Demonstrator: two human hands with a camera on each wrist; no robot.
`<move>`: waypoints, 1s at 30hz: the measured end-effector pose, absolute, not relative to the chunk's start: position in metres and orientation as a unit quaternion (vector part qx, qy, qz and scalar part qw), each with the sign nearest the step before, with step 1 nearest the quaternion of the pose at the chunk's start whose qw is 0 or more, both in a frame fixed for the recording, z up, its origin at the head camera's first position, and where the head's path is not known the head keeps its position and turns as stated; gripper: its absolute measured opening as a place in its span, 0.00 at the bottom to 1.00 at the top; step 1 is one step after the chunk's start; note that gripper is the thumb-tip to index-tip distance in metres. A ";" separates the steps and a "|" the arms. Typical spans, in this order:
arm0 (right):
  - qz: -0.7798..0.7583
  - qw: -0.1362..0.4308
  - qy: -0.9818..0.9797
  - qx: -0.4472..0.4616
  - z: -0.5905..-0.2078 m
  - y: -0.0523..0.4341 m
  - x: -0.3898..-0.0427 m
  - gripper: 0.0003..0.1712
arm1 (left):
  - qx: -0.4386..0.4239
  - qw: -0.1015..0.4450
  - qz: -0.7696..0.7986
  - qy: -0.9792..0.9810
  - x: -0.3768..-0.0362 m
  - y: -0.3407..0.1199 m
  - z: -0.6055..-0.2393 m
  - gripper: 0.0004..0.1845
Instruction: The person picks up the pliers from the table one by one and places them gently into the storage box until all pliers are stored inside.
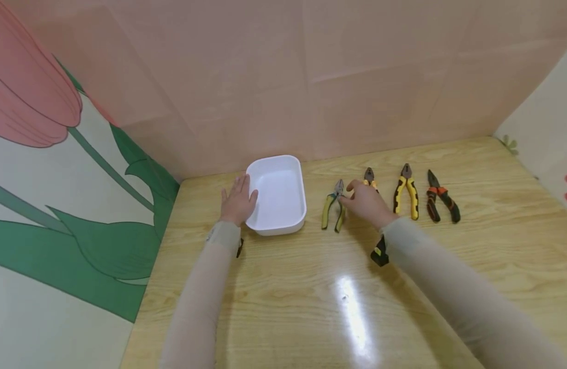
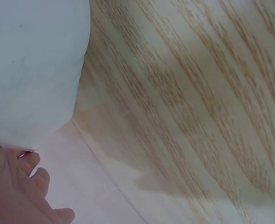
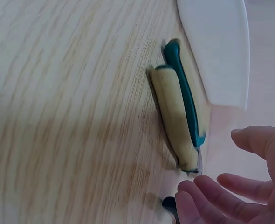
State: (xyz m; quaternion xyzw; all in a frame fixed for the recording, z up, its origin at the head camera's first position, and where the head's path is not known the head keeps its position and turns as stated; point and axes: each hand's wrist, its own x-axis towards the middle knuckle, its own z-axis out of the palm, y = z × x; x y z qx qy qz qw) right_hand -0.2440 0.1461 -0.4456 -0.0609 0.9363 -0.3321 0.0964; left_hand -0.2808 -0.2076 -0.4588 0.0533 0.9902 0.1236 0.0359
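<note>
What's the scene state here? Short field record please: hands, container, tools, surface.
left hand: open, flat against left side of white tray
right hand: open, fingers reaching at green-yellow pliers, contact unclear
tray contents: nothing visible
other tools: three more pliers in a row, one mostly under the right hand, yellow-black pliers, orange-black pliers
surface: wooden table

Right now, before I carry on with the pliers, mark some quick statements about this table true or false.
1. Four pliers lie in a row on the wooden table. True.
2. The white tray holds one pair. False: nothing lies in it.
3. The left hand rests against the tray's left side. True.
4. The right hand grips the orange-handled pliers. False: it hovers open near the green-and-yellow pliers.
</note>
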 end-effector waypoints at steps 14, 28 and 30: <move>-0.341 0.124 0.931 -0.028 -0.454 0.135 -0.240 0.19 | 0.053 0.039 0.126 0.990 -0.282 -0.208 -0.461 0.37; -0.348 0.146 0.926 -0.008 -0.458 0.129 -0.235 0.30 | 0.053 0.038 0.136 0.989 -0.279 -0.206 -0.458 0.37; -0.345 0.145 0.928 -0.004 -0.459 0.128 -0.235 0.29 | 0.053 0.035 0.138 0.988 -0.278 -0.206 -0.457 0.37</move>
